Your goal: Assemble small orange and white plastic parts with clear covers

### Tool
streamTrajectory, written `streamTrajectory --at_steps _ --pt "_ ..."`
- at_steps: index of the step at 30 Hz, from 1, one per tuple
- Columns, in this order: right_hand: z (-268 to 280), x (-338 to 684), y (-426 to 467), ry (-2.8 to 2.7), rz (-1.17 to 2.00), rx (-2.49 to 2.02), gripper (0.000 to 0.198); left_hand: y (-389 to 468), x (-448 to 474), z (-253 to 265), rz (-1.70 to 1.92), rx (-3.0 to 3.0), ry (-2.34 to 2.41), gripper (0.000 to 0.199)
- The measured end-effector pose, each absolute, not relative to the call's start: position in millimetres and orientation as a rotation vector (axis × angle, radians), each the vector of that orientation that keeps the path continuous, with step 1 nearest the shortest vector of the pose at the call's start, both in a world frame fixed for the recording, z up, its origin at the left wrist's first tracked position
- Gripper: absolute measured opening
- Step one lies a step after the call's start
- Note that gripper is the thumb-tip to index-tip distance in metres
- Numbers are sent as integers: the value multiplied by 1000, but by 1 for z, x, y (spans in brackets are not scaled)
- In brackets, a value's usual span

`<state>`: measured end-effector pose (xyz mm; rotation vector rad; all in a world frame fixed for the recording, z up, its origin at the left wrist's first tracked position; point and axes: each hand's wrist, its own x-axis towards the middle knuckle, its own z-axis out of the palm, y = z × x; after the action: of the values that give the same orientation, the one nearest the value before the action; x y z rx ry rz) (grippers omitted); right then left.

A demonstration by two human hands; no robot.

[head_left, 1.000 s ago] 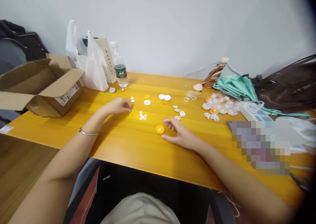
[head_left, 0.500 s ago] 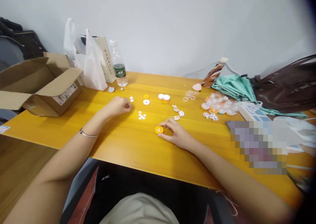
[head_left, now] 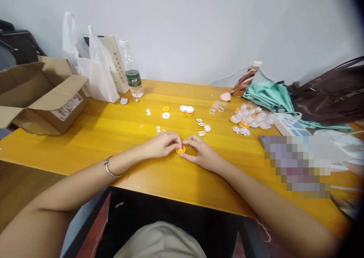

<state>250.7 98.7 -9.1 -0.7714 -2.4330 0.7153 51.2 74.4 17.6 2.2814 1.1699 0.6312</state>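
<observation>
My right hand (head_left: 202, 154) rests on the table with thumb and finger about the edge of a small orange plastic disc (head_left: 182, 150). From the left, my left hand (head_left: 166, 144) reaches over this disc with its fingertips pinched together at the white middle. Whatever the pinch holds is too small and covered to make out. Just behind my left hand lie several tiny white round pieces (head_left: 158, 130), partly hidden by it. Farther back are small white pegs (head_left: 148, 112), a yellow ring (head_left: 165, 108), a white ring (head_left: 166, 115) and stacked white and orange discs (head_left: 189, 110).
White openwork pieces (head_left: 201, 133), clear rings (head_left: 218, 106) and clear-domed parts (head_left: 250, 116) lie to the right, near a brown bottle (head_left: 243, 83) and teal cloth (head_left: 264, 93). An open carton (head_left: 54, 110), plastic bag (head_left: 96, 76) and water bottle (head_left: 133, 76) stand left.
My left hand has moved right and nearer, from beside the white pegs to the orange disc. My right hand stays in place at the disc. The view has shifted slightly.
</observation>
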Motion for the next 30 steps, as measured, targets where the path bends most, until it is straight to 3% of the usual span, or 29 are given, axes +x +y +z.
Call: streamTrajectory --at_steps 30 --pt "-9 251 98 -2390 751 -785 26 68 46 19 699 2342 1235 21"
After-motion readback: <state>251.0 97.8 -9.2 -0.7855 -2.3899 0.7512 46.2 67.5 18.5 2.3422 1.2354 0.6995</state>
